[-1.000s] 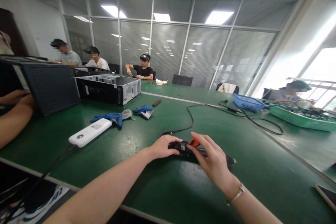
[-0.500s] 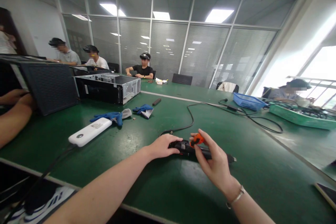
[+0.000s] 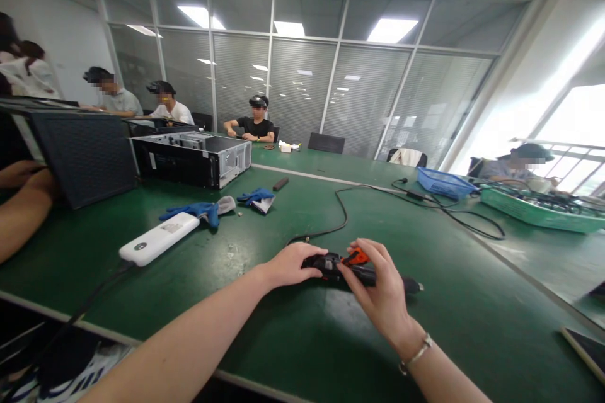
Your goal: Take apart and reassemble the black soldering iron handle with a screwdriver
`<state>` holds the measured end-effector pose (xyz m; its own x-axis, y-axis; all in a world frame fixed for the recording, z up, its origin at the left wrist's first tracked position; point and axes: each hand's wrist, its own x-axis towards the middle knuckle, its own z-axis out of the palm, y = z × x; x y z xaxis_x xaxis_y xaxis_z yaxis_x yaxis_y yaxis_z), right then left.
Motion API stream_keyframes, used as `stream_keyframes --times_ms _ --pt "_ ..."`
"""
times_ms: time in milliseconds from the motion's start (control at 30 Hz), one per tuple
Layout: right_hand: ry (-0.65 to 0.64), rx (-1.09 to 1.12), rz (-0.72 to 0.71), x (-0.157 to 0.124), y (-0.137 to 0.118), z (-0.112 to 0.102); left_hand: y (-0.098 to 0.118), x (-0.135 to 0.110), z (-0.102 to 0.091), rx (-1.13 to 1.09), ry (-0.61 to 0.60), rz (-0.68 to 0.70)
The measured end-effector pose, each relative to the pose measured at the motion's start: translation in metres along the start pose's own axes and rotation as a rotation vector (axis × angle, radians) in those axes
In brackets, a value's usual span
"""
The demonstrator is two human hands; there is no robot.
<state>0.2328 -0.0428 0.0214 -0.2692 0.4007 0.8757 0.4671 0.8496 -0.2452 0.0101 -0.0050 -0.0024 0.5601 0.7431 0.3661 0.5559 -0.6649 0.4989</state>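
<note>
On the green table (image 3: 454, 321) lies a long black corded power tool (image 3: 332, 264), with a small metal tip at its right end. My left hand (image 3: 295, 264) grips the tool's left end, thumb in front and fingers over the top. A small orange and black piece (image 3: 358, 256), whose kind I cannot make out, is pinched between the thumb and fingers of my right hand (image 3: 385, 296). It sits against the top of the tool, near the middle. My right hand hides part of the tool's body behind it.
A white power bank-like device (image 3: 161, 239) with a cable lies left, beside blue-grey gloves (image 3: 203, 211). Computer cases (image 3: 189, 160) stand farther left, near another person's arm (image 3: 28, 201). Right are a blue basket (image 3: 444, 184) and a green basket (image 3: 534, 208) of cables. Several people sit around.
My right hand has shifted slightly left along the tool, and the orange piece now lies flatter against it. My left hand keeps its grip in place.
</note>
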Motion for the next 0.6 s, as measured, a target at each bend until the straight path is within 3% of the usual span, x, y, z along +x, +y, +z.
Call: stream_keyframes --times_ms 100,233,433,600 --pt "0.004 -0.032 0.006 -0.0001 0.0007 -0.0014 -0.0001 -0.0003 0.0 0.005 -0.004 -0.004" --pt "-0.071 0.087 0.031 0.0001 -0.0026 -0.0014 0.0017 -0.0009 -0.0007 -0.001 0.004 -0.002" --pt "0.02 -0.055 -0.024 0.0009 -0.0013 -0.0016 0.0072 -0.0025 -0.0035 -0.014 0.008 -0.014" --pt "-0.063 0.034 -0.059 -0.0024 -0.0039 -0.0023 0.005 -0.0034 -0.0027 -0.012 0.008 -0.002"
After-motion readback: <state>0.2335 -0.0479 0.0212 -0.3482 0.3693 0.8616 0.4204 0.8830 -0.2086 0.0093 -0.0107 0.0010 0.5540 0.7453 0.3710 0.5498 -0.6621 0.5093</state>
